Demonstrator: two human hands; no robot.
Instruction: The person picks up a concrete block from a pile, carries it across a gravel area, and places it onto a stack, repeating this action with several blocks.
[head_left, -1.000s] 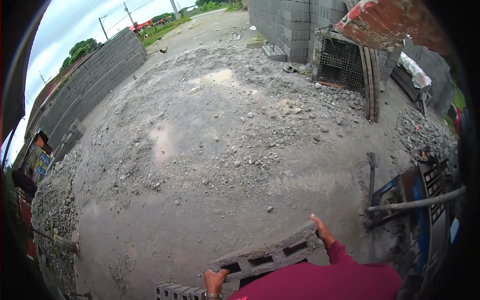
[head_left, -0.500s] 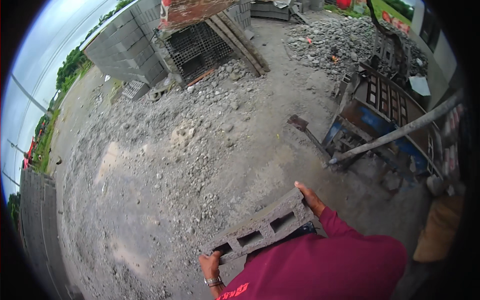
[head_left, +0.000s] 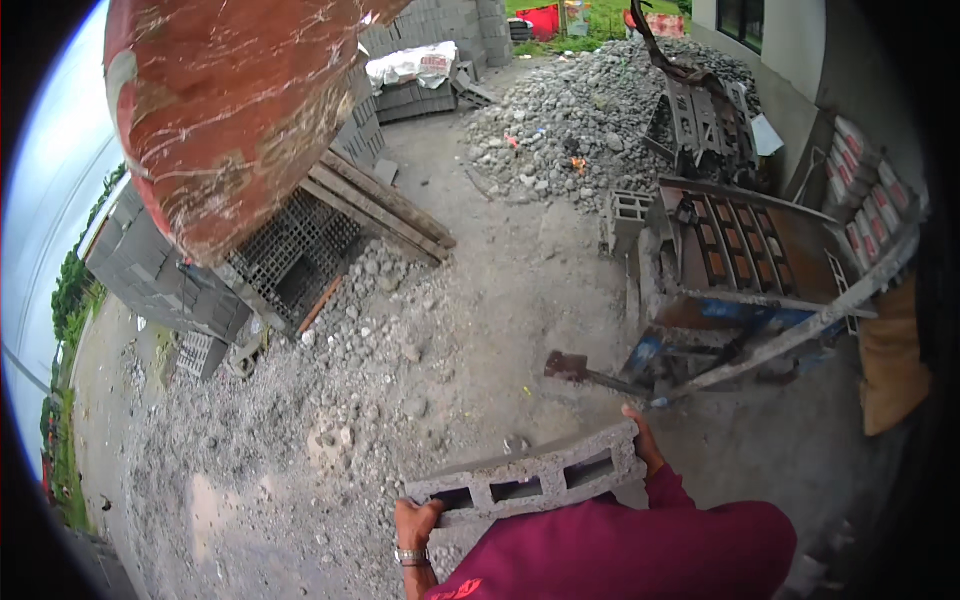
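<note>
At the lower middle of the frame, we have a grey concrete block (head_left: 553,478) held up in front of the body, both hands on it, one at each end. Left hand (head_left: 415,522) grips the left end, thumb by the nearest hollow; right hand (head_left: 646,443) is closed over the right end, a fingertip showing above the corner. Fingers underneath are out of our sight, so we cannot tell how deep the hold goes.

Step in hand, as we read it: carrying the block, hands spread to its full length. We judge that the next move calls for even inward pressure from both ends and clear footing, since loose stones could upset the balance.

Materials: block is coarse and pitted, a long box with three squarish hollows, tilted a little, right end higher. Maroon sleeve (head_left: 620,550) of soft cloth fills the lower edge. We note rubble (head_left: 380,330), grey and jagged, across the left middle, and a rounder gravel heap (head_left: 600,120) at upper centre. Right of centre, a rusty metal machine (head_left: 690,275) with blue paint; a straight pole (head_left: 860,292) slants across it. Upper left, a red sheet (head_left: 230,120), creased and scuffed, hangs above rough planks (head_left: 385,210).
</note>
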